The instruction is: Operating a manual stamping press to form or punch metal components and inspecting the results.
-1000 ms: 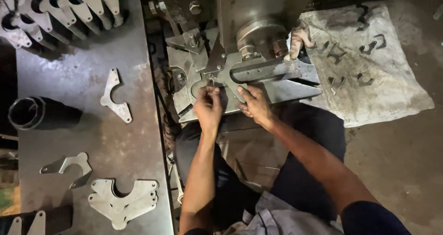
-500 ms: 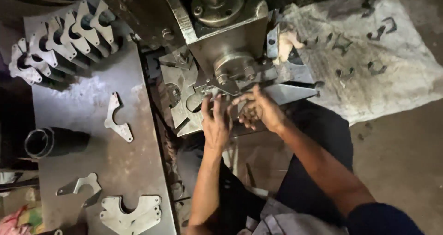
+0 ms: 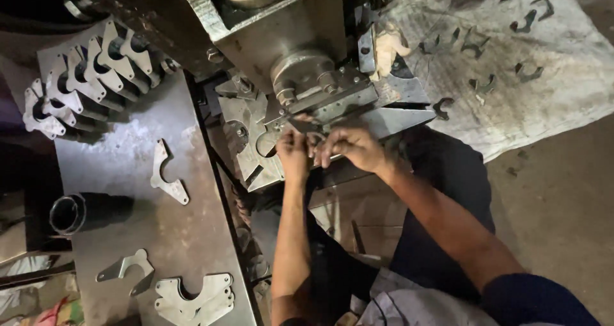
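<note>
Head view: hands (image 3: 323, 150) at grey press (image 3: 307, 83)

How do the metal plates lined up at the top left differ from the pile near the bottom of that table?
The row of plates stands on edge, fanned one behind another; the pile of plates lies flat, stacked. The row holds many pieces, the pile only a few. The row sits beside the machine, the pile at the table's near end. Both are pale cut metal with curved notches.
</note>
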